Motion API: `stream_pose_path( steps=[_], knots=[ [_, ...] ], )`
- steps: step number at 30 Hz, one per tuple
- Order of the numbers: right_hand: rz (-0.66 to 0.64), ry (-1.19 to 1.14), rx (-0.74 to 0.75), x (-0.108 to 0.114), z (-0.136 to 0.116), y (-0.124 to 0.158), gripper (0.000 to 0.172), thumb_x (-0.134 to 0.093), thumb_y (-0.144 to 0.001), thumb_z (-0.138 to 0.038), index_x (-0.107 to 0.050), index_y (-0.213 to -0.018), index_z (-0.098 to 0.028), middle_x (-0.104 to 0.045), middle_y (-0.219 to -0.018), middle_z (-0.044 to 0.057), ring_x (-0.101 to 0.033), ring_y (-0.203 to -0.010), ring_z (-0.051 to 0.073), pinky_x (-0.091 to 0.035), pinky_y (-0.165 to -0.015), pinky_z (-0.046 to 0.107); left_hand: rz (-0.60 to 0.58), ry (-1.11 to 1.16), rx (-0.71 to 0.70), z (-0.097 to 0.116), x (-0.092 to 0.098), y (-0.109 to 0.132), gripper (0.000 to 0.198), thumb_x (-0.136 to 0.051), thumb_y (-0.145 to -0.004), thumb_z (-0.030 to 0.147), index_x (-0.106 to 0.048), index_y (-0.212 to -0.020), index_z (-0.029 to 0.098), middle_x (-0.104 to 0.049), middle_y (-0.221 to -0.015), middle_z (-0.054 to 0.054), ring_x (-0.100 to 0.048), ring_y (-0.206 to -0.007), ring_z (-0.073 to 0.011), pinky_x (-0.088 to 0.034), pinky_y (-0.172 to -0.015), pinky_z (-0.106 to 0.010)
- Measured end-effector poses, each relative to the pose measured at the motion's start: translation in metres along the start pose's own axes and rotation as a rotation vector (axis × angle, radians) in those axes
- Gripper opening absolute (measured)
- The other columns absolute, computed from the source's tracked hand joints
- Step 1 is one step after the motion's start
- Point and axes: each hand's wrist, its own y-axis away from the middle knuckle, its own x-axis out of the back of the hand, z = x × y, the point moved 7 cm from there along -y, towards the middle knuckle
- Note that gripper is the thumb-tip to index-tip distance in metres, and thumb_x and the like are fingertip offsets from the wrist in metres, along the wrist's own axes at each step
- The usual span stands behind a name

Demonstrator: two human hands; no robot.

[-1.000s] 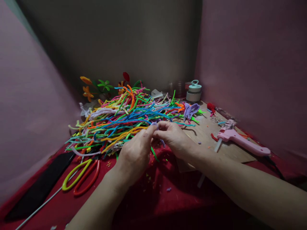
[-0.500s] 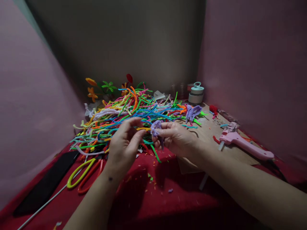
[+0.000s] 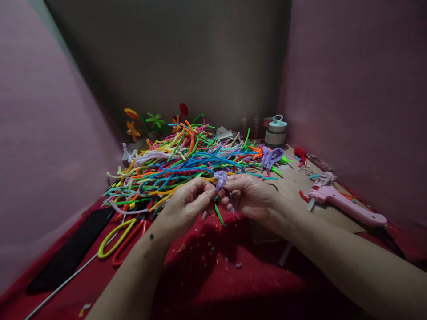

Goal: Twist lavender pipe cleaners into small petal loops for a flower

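Your right hand pinches the purple pipe-cleaner piece, upright, just in front of the pipe-cleaner pile; your left hand, closed narrow, grips its lower end from the opposite side.

Red-clothed table under pipe cleaners, scissors, board

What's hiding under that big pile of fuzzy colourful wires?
Scissors: yellow and red handles stick out from the pile onto the red cloth. Their blades are covered.
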Motion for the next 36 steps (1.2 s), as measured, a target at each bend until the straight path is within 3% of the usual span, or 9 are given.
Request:
stream_pose_path(
  steps=[5, 13, 21, 25, 31, 34, 36],
  knots=[
    [0.045, 0.076, 0.051, 0.003, -0.003, -0.003, 0.007, -0.054, -0.064, -0.002, -0.055, -0.064, -0.01, -0.053, -0.056, 0.001, -0.049, -0.047, 0.007, -0.039, -0.044, 0.018, -0.005, 0.022, 0.062, -0.001, 0.0, -0.001, 0.018, -0.053, -0.078, 0.032, -0.046, -0.071, 0.016, -0.06, -0.064, 0.0, -0.052, -0.051, -0.0091, -0.041, -0.048, -0.021],
    [0.072, 0.061, 0.075, 0.008, -0.004, -0.002, 0.004, -0.06, -0.069, -0.008, -0.057, -0.067, -0.01, -0.055, -0.057, 0.0, -0.049, -0.047, 0.007, -0.038, -0.042, 0.017, 0.074, -0.233, 0.046, -0.017, 0.01, -0.006, 0.013, -0.048, -0.079, 0.027, -0.045, -0.069, 0.019, -0.057, -0.051, 0.004, -0.051, -0.041, -0.0105, -0.038, -0.042, -0.021],
    [0.13, 0.008, 0.042, 0.008, -0.002, -0.001, 0.008, -0.058, -0.068, -0.007, -0.055, -0.062, -0.011, -0.052, -0.051, -0.001, -0.048, -0.045, 0.007, -0.037, -0.042, 0.018, -0.249, -0.259, 0.186, -0.012, 0.006, 0.007, 0.02, -0.044, -0.082, 0.034, -0.047, -0.071, 0.017, -0.055, -0.049, 0.002, -0.047, -0.041, -0.0089, -0.035, -0.041, -0.019],
    [0.125, -0.003, 0.036, 0.01, 0.0, -0.002, 0.006, -0.058, -0.069, -0.009, -0.055, -0.063, -0.011, -0.054, -0.053, 0.0, -0.049, -0.045, 0.007, -0.038, -0.044, 0.018, -0.335, -0.23, 0.19, -0.013, -0.005, 0.009, 0.016, -0.045, -0.08, 0.031, -0.046, -0.071, 0.018, -0.055, -0.053, 0.002, -0.049, -0.044, -0.0095, -0.036, -0.042, -0.019],
    [0.187, 0.029, 0.023, 0.014, 0.004, -0.002, 0.006, -0.06, -0.066, -0.009, -0.056, -0.063, -0.011, -0.053, -0.051, 0.0, -0.048, -0.044, 0.007, -0.036, -0.041, 0.018, -0.205, -0.5, 0.082, -0.01, 0.006, 0.002, 0.017, -0.049, -0.075, 0.027, -0.05, -0.061, 0.017, -0.05, -0.053, 0.003, -0.043, -0.044, -0.0082, -0.03, -0.04, -0.018],
    [0.179, 0.076, 0.054, 0.013, 0.004, -0.003, 0.005, -0.062, -0.065, -0.011, -0.058, -0.065, -0.011, -0.055, -0.054, 0.0, -0.049, -0.045, 0.008, -0.036, -0.04, 0.018, -0.145, -0.432, 0.063, -0.006, 0.011, 0.001, 0.009, -0.052, -0.074, 0.025, -0.057, -0.074, 0.017, -0.054, -0.061, 0.003, -0.044, -0.048, -0.0083, -0.034, -0.043, -0.018],
    [0.157, 0.095, 0.072, 0.012, 0.005, -0.004, 0.007, -0.064, -0.064, -0.013, -0.059, -0.068, -0.011, -0.056, -0.056, 0.001, -0.049, -0.045, 0.007, -0.037, -0.041, 0.018, -0.072, -0.262, 0.078, -0.005, 0.012, 0.0, 0.014, -0.054, -0.074, 0.024, -0.057, -0.085, 0.017, -0.057, -0.069, 0.002, -0.046, -0.051, -0.0081, -0.036, -0.045, -0.018]
  ],
)
